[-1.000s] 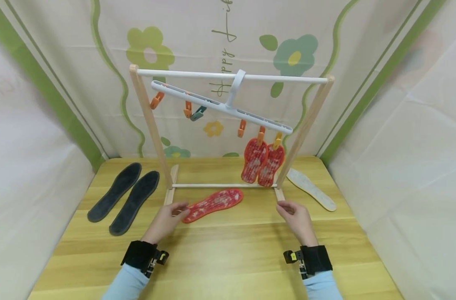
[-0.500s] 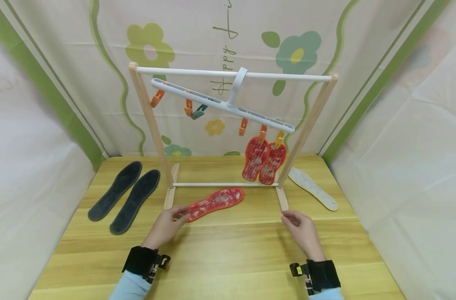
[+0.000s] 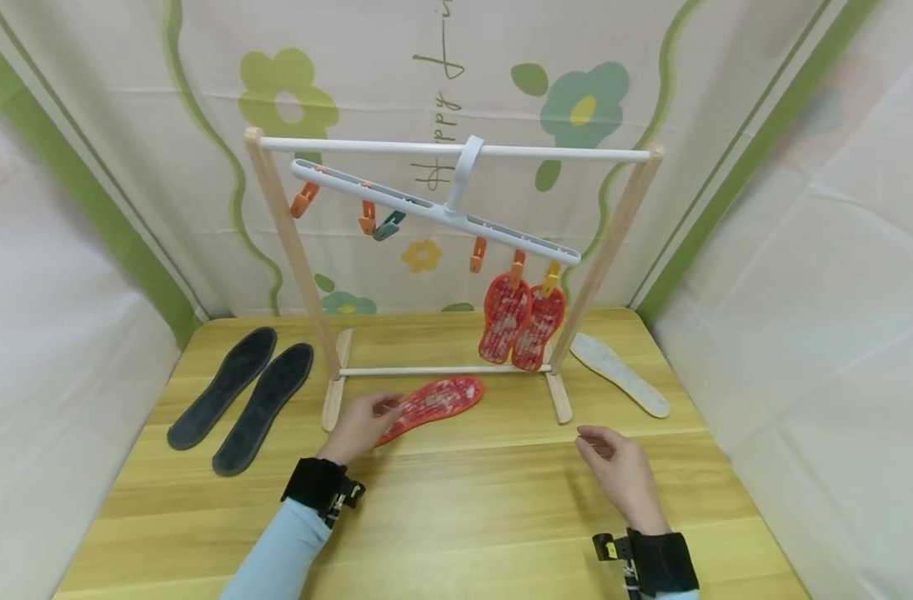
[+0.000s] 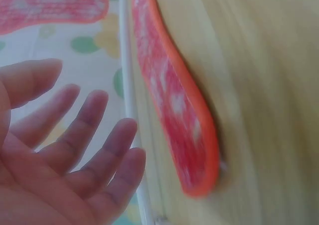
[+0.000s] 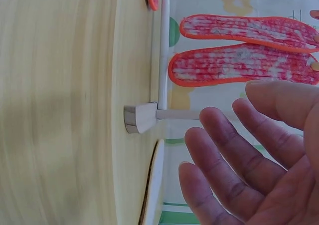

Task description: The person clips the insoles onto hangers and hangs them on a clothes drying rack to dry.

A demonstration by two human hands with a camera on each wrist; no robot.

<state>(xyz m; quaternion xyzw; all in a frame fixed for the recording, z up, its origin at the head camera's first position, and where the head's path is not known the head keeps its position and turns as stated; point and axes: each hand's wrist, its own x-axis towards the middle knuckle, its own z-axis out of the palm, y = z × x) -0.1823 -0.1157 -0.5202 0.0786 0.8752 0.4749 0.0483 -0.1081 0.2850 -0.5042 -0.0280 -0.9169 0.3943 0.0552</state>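
Observation:
A red-and-white insole (image 3: 443, 400) with an orange rim lies on the table in front of the rack. Over its near end is my left hand (image 3: 360, 427), its fingers loosely bent and apart from the insole in the left wrist view. To the right, my right hand (image 3: 621, 467) hovers in front of the rack's right foot (image 3: 559, 400), fingers relaxed and holding nothing. Two more red insoles (image 3: 507, 318) hang from an orange clip (image 3: 517, 268) and a yellow clip (image 3: 550, 280) on the light-blue hanger (image 3: 433, 210), which tilts down to the right.
The wooden rack (image 3: 294, 258) carries the hanger on its white top rail (image 3: 366, 147). Other orange clips (image 3: 304, 200) and a teal clip (image 3: 388, 226) hang from it. Two dark insoles (image 3: 263, 410) lie at the left, a pale insole (image 3: 621, 375) at the right. Fabric walls surround the table.
My left hand has moved right and forward over the near end of the red insole. The right hand has drawn back and to the right, away from the rack's foot.

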